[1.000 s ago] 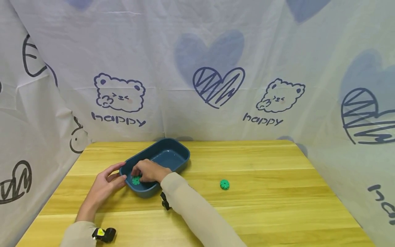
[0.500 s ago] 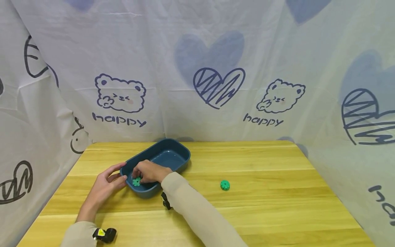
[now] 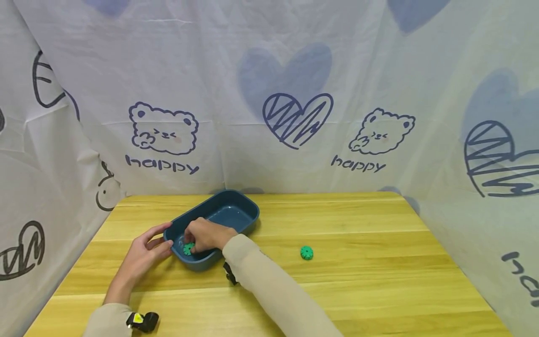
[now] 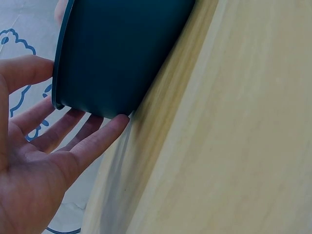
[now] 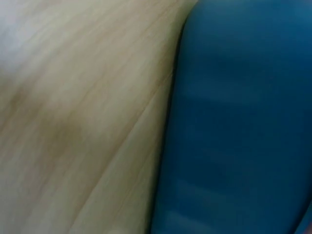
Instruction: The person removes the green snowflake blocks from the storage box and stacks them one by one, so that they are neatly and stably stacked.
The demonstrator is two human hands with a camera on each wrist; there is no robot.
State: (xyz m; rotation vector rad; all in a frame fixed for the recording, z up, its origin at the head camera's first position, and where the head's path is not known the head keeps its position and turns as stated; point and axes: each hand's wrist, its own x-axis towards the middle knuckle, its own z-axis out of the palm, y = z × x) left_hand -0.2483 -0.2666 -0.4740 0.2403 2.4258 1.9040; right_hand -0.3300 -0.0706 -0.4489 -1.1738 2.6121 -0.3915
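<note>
A dark blue plastic box (image 3: 229, 216) with rounded ends lies at an angle on the table. My left hand (image 3: 142, 251) holds its near left end, thumb and fingers spread about the rim and outer wall. In the left wrist view, the fingertips of my left hand (image 4: 44, 141) touch that wall. Reaching down inside the box, my right hand (image 3: 206, 235) has curled fingers and pinches a green notched disc (image 3: 188, 248), partly covered by the fingers. The right wrist view shows the blurred outer side of the box (image 5: 239, 117).
Another green notched disc (image 3: 306, 252) lies on the wooden table (image 3: 370, 281) to the right of the box. White cloth (image 3: 236, 159) printed with bears and hearts hangs behind the table and along both sides.
My right hand has shifted slightly right inside the box, and the green disc at its fingers has shifted with it. My left hand, the box and the other disc stay in place.
</note>
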